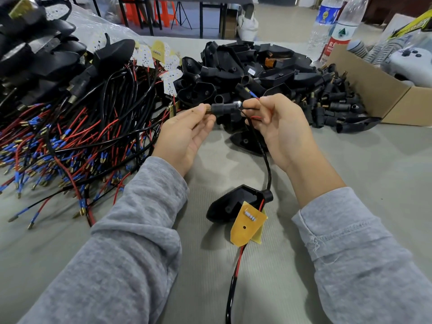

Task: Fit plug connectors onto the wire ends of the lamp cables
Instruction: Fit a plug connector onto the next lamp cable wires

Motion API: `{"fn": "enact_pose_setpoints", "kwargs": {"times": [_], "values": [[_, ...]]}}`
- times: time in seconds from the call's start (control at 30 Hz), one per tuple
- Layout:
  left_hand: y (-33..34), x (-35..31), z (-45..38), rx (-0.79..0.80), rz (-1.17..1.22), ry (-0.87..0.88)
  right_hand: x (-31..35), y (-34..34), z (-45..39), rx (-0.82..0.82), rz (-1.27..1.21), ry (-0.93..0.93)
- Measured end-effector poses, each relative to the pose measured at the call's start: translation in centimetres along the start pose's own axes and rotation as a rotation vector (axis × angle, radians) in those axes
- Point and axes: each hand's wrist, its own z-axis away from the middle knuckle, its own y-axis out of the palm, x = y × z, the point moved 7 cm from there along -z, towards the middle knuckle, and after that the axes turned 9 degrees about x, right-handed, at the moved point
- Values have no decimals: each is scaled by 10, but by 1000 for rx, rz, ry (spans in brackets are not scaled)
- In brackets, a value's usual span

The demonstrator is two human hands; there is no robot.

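My left hand (pixel 187 134) pinches a black plug connector (pixel 223 108) with a brass threaded end, held level above the table. My right hand (pixel 280 122) grips the cable's red and black wire ends (pixel 253 118) right at the connector's open side; a blue-sleeved terminal (pixel 253 94) sticks up past my fingers. The black cable (pixel 268 169) runs down from my right hand to a black lamp housing (pixel 236 204) lying on the table in front of me, with a yellow circuit board (pixel 247 225) on it.
A tangle of red and black wires with blue terminals (pixel 70 141) fills the left. A heap of black housings (pixel 245 69) lies behind my hands, loose connectors (pixel 327 99) to its right, next to a cardboard box (pixel 383 90). Water bottles (pixel 336 26) stand at the back.
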Motion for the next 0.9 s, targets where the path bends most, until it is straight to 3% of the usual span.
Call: {"fn": "enact_pose_setpoints", "kwargs": {"times": [0.17,0.47,0.9], "values": [[0,1,1,-13,120,-25,0,5,0,-39,-19,74],[3,2,-1,72,86,-45,-8,-6,-9,-74,-134,-19],[5,-1,-2,137,2,-11,-8,-8,-9,-98,-28,37]]}}
